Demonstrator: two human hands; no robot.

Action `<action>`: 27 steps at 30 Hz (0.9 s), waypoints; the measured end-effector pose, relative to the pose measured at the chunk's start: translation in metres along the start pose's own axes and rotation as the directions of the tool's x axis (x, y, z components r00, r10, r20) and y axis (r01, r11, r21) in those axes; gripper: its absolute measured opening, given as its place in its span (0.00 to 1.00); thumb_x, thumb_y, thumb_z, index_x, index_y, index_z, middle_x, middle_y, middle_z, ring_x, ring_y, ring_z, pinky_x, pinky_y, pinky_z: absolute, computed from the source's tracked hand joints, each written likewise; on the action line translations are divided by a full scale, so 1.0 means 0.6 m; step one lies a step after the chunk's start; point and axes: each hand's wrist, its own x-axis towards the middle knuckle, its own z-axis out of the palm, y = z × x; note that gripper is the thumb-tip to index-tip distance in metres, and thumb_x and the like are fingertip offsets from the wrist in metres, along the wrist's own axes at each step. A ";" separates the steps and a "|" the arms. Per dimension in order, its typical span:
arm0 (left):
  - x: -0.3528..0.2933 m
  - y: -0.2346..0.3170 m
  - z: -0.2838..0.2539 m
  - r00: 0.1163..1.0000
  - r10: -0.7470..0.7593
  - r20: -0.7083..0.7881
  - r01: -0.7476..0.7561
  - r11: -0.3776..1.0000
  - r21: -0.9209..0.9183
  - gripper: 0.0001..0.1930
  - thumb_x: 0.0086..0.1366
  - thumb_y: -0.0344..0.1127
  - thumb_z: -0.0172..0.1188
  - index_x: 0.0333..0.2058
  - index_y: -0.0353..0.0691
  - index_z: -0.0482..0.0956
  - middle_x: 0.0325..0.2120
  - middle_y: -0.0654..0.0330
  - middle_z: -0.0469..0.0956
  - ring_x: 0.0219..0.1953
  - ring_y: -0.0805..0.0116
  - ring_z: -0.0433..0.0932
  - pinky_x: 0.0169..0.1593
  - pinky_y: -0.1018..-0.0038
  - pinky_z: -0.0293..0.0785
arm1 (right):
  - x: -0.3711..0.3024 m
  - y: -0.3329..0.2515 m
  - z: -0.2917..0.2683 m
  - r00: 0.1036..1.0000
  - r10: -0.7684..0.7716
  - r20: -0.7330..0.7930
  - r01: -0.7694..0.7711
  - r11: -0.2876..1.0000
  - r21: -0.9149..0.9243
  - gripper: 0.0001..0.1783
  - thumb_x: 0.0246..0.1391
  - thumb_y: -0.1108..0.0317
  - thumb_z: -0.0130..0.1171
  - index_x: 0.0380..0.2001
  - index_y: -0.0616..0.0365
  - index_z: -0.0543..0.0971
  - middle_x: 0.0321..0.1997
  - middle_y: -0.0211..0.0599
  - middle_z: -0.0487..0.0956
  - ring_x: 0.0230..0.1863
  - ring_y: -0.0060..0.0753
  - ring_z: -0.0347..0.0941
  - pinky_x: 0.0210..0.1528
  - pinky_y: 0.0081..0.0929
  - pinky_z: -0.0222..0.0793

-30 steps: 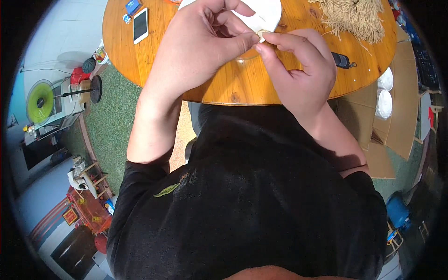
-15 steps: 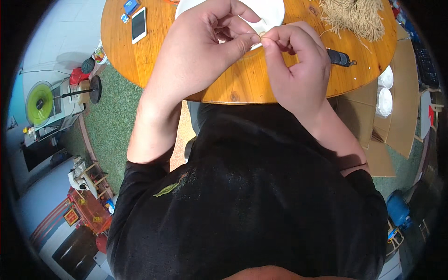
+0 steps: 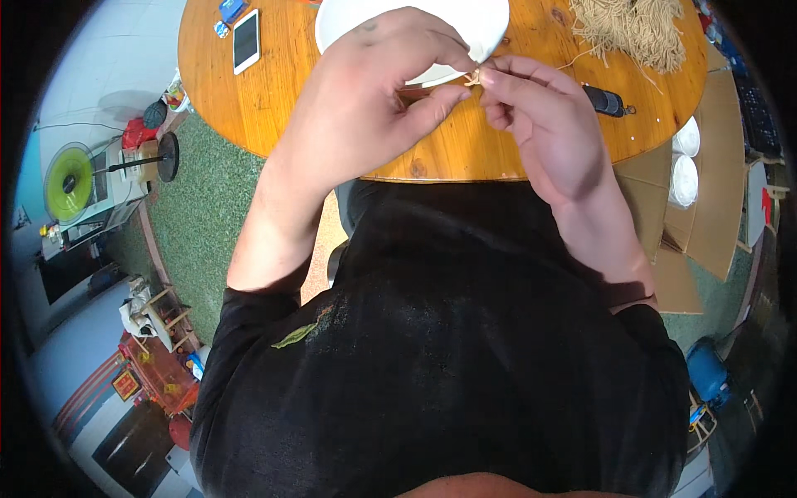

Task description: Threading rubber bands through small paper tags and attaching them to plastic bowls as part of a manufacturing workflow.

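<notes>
Two hands, left hand (image 3: 374, 108) and right hand (image 3: 544, 124), were pinched together on a small tan knot (image 3: 474, 77); a white plate (image 3: 415, 33) was seen beneath, on the round wooden surface (image 3: 249, 108).

Both hands (image 3: 473, 108) shifted slightly right; fingertips now pinching string piece (image 3: 473, 78).

A round wooden bench (image 3: 274, 100) with an orange-brown top carries the things. A white plate (image 3: 365, 21) lies on it at the far middle. Left of the plate lies a white phone (image 3: 246, 40), with a small blue item (image 3: 232, 10) just beyond it. Right of the plate sits a heap of tan fibre strands (image 3: 631, 29). Nearer than the heap, toward the bench's right rim, lies a small dark tool (image 3: 604, 100).
</notes>
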 end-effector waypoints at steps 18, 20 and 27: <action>-0.018 0.011 0.019 0.989 -0.079 -0.121 0.085 0.995 0.048 0.04 0.65 0.25 0.71 0.38 0.35 0.88 0.37 0.55 0.88 0.41 0.62 0.87 0.46 0.73 0.81 | -0.002 0.049 0.003 0.803 -0.593 -0.061 0.428 0.645 -0.634 0.10 0.59 0.75 0.73 0.42 0.61 0.83 0.44 0.31 0.83 0.44 0.23 0.82 0.41 0.19 0.79; -0.022 0.012 0.019 0.987 -0.104 -0.121 0.110 0.993 0.048 0.04 0.66 0.25 0.71 0.39 0.35 0.87 0.37 0.55 0.88 0.41 0.63 0.87 0.47 0.73 0.80 | -0.002 0.051 0.002 0.800 -0.599 -0.046 0.418 0.610 -0.673 0.11 0.57 0.74 0.74 0.42 0.60 0.83 0.43 0.32 0.83 0.41 0.23 0.83 0.38 0.20 0.80; -0.030 0.011 0.016 0.980 -0.153 -0.126 0.155 0.988 0.003 0.04 0.69 0.25 0.69 0.40 0.34 0.86 0.39 0.55 0.87 0.43 0.66 0.86 0.50 0.74 0.79 | 0.003 0.052 -0.006 0.840 -0.541 0.046 0.411 0.579 -0.704 0.07 0.60 0.70 0.74 0.39 0.60 0.87 0.34 0.33 0.86 0.34 0.23 0.83 0.37 0.22 0.78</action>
